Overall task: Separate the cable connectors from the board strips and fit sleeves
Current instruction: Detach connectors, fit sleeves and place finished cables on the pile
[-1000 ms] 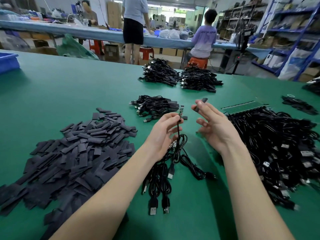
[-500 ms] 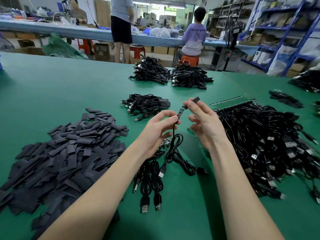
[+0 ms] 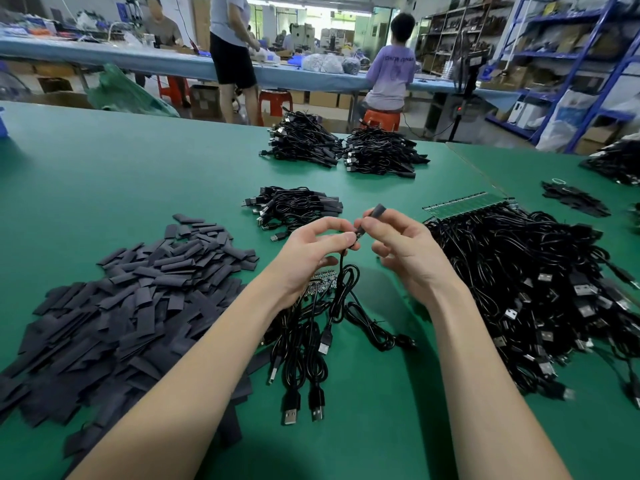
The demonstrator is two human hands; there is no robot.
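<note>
Black sleeve [image 3: 375,212] pinched in right hand [image 3: 403,251], its lower end at the cable [image 3: 341,271] tip that left hand [image 3: 311,254] pinches, both raised over green table [image 3: 104,168]. Loose cables [image 3: 304,341] under the wrists; sleeve pile [image 3: 121,306] left, cable heap [image 3: 536,289] with board strip [image 3: 464,206] right, bundles [image 3: 298,209] behind.
</note>
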